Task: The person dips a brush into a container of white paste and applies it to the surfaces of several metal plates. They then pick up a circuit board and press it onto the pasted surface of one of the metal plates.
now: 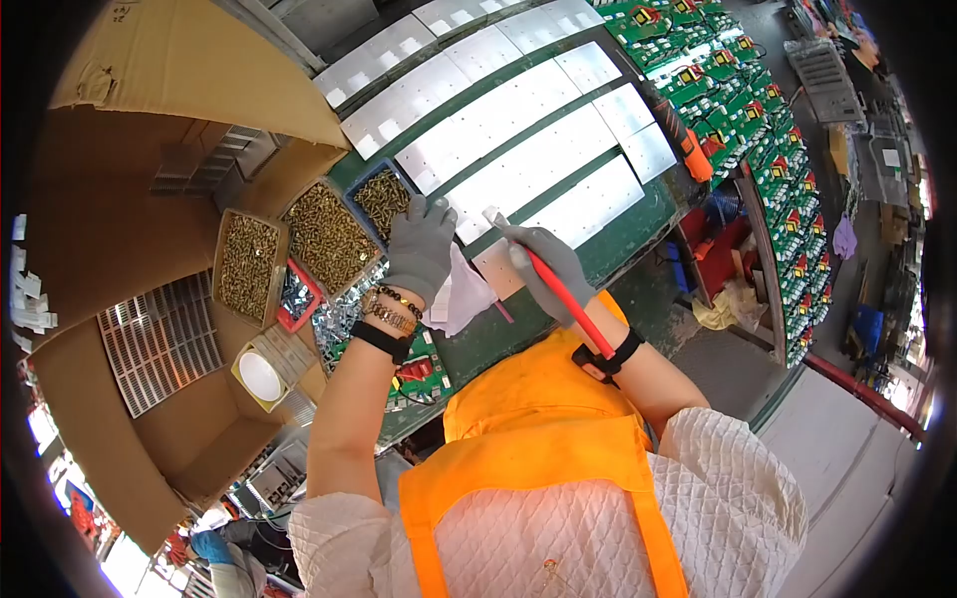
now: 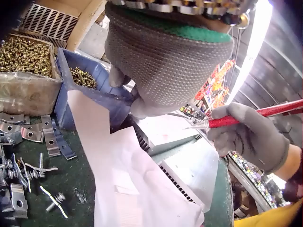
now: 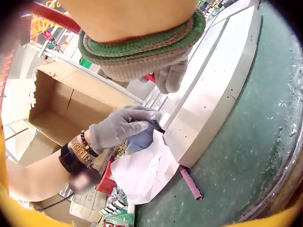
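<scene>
Since the blue plastic screw bin (image 2: 78,104) sits close, the left hand (image 1: 421,249) spreads over it; the right hand (image 1: 553,261) grips a red-handled screwdriver (image 1: 578,309).

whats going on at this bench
A person in grey gloves works at a green-topped bench. The right hand grips a red-handled tool, its tip over a white metal panel. The left hand rests at the blue bin of brass screws; whether it pinches one is hidden. White paper lies between the hands.
</scene>
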`<state>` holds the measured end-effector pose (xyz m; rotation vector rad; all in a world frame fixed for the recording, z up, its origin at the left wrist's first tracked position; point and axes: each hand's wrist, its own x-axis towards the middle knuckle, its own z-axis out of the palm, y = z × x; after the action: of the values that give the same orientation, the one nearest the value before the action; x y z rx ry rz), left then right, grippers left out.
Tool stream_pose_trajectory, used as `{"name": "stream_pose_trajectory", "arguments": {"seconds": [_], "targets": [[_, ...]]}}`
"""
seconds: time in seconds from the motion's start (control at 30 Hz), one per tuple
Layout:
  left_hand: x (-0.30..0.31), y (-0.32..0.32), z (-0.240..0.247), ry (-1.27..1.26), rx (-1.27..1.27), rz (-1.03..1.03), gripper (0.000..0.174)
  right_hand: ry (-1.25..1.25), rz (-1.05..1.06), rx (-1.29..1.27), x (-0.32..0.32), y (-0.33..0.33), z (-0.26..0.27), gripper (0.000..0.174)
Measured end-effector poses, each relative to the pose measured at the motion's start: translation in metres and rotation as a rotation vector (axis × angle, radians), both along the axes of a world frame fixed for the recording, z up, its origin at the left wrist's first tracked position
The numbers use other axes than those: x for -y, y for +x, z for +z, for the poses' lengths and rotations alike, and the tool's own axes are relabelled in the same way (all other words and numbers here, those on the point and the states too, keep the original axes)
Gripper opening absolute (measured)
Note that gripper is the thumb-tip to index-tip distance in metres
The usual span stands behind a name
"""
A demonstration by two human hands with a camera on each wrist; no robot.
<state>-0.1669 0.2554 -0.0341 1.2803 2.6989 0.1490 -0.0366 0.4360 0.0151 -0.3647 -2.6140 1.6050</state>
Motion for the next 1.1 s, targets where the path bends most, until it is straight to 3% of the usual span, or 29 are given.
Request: {"name": "stream_pose_trajectory", "arguments": {"seconds": [0.13, 0.2, 0.3, 1.1], "targets": [[0.0, 0.0, -0.001, 0.009, -0.023, -0.012, 0.039, 0.057, 0.022, -0.023, 0.003, -0.002, -0.008, 0.027], [0.0, -0.002, 0.0, 0.003, -0.039, -0.031, 0.031, 0.068, 0.016, -0.033, 0.004, -0.001, -0.012, 0.028], [-0.001, -0.002, 0.0, -0.002, 0.012, -0.016, 0.04, 0.064, 0.009, -0.047, 0.005, -0.001, -0.014, 0.028], [-0.002, -0.001, 0.002, -0.035, 0.044, 0.001, 0.038, 0.098, -0.013, 0.016, -0.001, 0.01, 0.004, 0.023]]}}
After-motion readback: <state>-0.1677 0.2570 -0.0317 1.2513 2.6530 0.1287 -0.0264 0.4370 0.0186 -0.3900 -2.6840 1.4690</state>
